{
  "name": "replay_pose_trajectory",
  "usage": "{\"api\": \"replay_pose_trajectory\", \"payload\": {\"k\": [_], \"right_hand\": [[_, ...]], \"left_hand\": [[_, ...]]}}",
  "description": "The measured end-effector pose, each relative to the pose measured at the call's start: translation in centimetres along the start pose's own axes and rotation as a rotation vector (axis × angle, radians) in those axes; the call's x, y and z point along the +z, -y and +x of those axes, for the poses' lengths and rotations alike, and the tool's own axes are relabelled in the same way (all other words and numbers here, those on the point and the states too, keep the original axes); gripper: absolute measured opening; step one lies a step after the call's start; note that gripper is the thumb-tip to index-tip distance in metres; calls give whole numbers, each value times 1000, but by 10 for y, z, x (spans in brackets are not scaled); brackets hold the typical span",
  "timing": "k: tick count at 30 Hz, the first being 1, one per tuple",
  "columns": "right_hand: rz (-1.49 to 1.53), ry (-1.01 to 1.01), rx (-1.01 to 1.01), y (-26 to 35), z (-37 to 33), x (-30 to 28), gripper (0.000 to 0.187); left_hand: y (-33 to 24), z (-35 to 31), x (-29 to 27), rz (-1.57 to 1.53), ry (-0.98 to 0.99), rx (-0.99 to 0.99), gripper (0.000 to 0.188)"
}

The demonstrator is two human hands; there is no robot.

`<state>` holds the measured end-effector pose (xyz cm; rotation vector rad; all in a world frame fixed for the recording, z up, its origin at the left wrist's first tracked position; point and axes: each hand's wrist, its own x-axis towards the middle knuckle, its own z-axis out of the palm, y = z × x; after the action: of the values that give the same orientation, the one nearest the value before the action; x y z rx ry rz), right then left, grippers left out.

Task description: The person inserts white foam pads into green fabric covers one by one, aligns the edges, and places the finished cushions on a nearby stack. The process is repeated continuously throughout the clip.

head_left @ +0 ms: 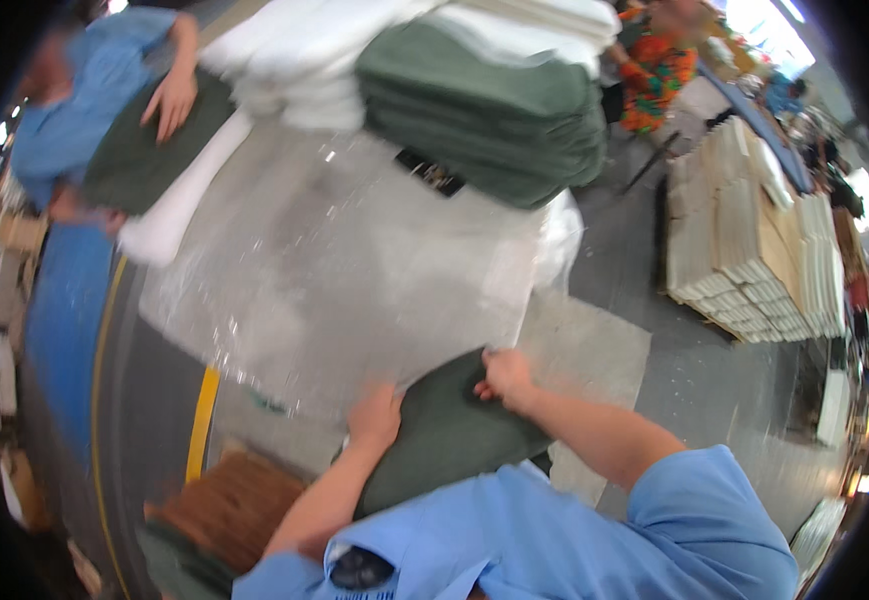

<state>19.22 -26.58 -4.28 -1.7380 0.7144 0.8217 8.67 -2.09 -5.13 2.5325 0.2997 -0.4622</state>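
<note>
A dark green piece of folded cloth (pixel 454 430) lies against my front at the near edge of a plastic-covered table. My right hand (pixel 504 375) is closed on its far right corner, fingers pinching the edge. At the cloth's left edge my left hand (pixel 374 415) is closed too, somewhat blurred by motion. Across the table stands a stack of folded green cloths (pixel 484 110). A small black packet (pixel 430 172) rests at its foot. Beside it is a pile of white folded cloths (pixel 299 60).
At the far left a co-worker in blue handles a green cloth (pixel 159 150) and a white one (pixel 179 205). Clear plastic (pixel 354 260) covers the table. A tall pallet stack (pixel 744 230) stands right; a brown board (pixel 234 510) lies at lower left. Another person is at the upper right.
</note>
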Motion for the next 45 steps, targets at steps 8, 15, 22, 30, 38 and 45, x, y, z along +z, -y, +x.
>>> {"api": "replay_pose_trajectory", "payload": {"k": [8, 15, 22, 30, 38, 45], "right_hand": [[-194, -91, -127, 2, -5, 2, 40], [-216, -85, -214, 13, -6, 1, 39], [-241, 83, -310, 23, -22, -16, 40], [-1145, 467, -541, 48, -33, 28, 48], [-1054, 212, -576, 13, -22, 36, 29], [-929, 116, -696, -10, -18, 38, 32]], "left_hand": [[-9, 7, 8, 47, -32, -42, 29], [-2, 47, -16, 39, 272, 116, 42], [-29, 70, -53, 55, 683, 105, 51], [-34, 47, -49, 149, 556, 187, 38], [-23, 37, -17, 118, 291, 272, 33], [-23, 21, 8, -7, 69, 218, 33]]}}
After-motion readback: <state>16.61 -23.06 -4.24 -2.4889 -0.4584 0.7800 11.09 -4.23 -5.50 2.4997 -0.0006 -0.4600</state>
